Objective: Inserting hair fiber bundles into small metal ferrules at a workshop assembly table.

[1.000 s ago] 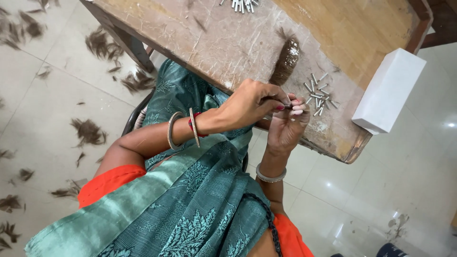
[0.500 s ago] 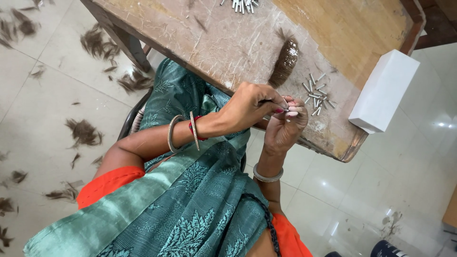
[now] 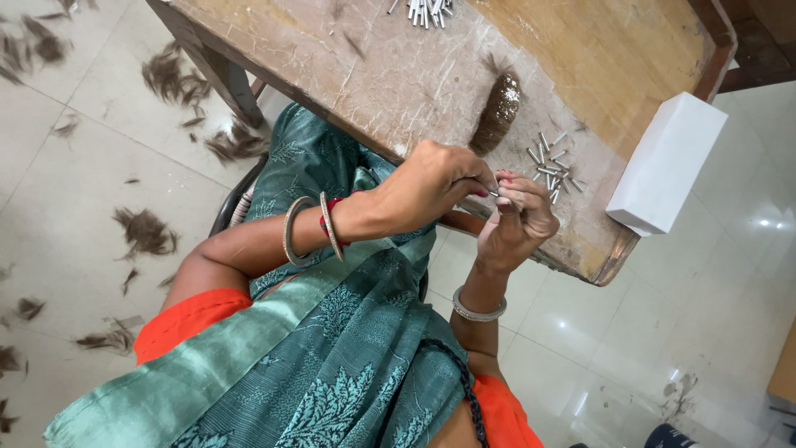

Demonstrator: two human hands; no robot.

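Since half a second earlier, our hands had barely shifted; they stayed together just off the near edge of the worktop (image 3: 348,75), and the view had only drifted a little. Our left hand (image 3: 435,184) reached across from the left, its fingers (image 3: 479,184) pinched together on a small metal tube (image 3: 494,193), whose tip alone showed between the two hands. Our right hand (image 3: 516,222) rose from below with its palm toward us, its fingers (image 3: 518,189) curled and closed against the same tube, so both hands met on it. The tube was too hidden for us to judge its long axis with any certainty; it seemed to point roughly toward the right hand.

Just beyond our fingertips, up and to the right on the worktop, lay the loose pile of metal tubes (image 3: 551,166), scattered at all angles. Of the two hands, the right was the nearer to that pile. A bundle of brown hair (image 3: 497,112) lay just left of the pile, pointing away from us, and a white box (image 3: 667,162) stood at the far right corner. More tubes (image 3: 423,10) lay at the far edge.
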